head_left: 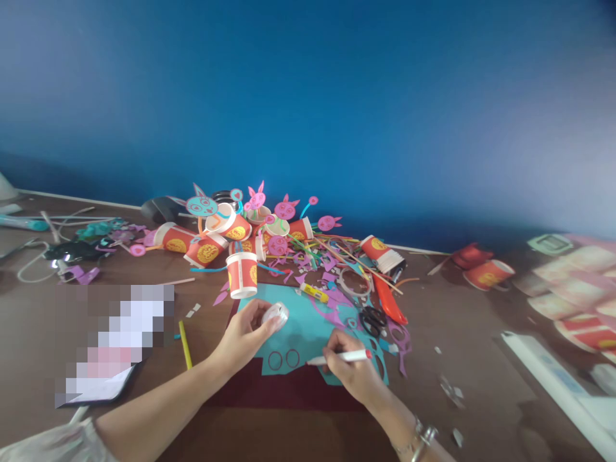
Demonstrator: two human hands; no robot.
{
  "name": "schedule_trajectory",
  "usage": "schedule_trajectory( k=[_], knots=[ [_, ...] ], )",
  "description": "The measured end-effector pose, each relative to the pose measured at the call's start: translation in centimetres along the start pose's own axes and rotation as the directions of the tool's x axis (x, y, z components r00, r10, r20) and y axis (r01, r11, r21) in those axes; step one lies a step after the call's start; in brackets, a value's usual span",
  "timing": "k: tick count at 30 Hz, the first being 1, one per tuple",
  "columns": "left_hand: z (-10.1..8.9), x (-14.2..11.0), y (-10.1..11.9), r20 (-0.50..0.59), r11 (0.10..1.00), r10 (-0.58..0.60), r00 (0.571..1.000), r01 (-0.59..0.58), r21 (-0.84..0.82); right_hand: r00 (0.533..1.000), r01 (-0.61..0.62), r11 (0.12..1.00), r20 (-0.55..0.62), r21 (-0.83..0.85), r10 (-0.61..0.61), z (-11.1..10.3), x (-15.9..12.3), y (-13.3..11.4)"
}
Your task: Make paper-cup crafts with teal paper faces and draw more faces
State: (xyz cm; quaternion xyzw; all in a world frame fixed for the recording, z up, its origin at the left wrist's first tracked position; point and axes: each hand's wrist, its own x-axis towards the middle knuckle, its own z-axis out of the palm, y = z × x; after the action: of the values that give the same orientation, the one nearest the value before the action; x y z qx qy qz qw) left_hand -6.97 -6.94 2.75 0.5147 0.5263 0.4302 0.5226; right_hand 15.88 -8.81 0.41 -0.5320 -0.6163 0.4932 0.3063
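Observation:
Between the thumb and fingers of my left hand point(251, 328) is a small round whitish object point(276, 316), perhaps a roll of clear tape, raised over the blue paper point(289, 301). My right hand point(350, 367) grips a white marker point(353, 355) with a red end, its tip pointing left, close to the paper's lower part. Two drawn circles point(283, 360) lie side by side on the paper, left of that tip. I cannot tell whether the tip touches. Under the blue sheet lies a dark red sheet point(298, 394).
Paper cups point(242, 274) with pink and blue animal faces crowd the back. Paper scraps, a yellow glue stick point(314, 293), black scissors point(373, 319) and a red tool point(389, 300) lie behind and right. A phone point(115, 346) and yellow stick point(185, 345) are left.

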Motion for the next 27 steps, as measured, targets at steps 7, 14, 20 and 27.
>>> schedule_trajectory(
  k=[7,14,20,27],
  knots=[
    [-0.08,0.01,-0.21,0.012,1.000,0.001,1.000,-0.001,0.010,1.000,-0.026,1.000,0.008,0.013,0.026,0.10,-0.04,-0.15],
    [-0.03,0.00,-0.26,0.010,1.000,0.003,1.000,-0.003,0.018,1.000,-0.004,1.000,0.006,-0.008,0.004,0.15,0.05,-0.22],
    [-0.04,0.03,-0.28,0.010,1.000,-0.003,1.000,0.003,0.014,1.000,0.017,0.999,-0.004,-0.029,-0.018,0.18,0.16,-0.15],
    [-0.05,0.04,-0.22,0.006,1.000,-0.003,1.000,0.003,0.023,0.998,0.044,0.998,-0.039,-0.042,-0.045,0.28,0.14,-0.34]
  ],
)
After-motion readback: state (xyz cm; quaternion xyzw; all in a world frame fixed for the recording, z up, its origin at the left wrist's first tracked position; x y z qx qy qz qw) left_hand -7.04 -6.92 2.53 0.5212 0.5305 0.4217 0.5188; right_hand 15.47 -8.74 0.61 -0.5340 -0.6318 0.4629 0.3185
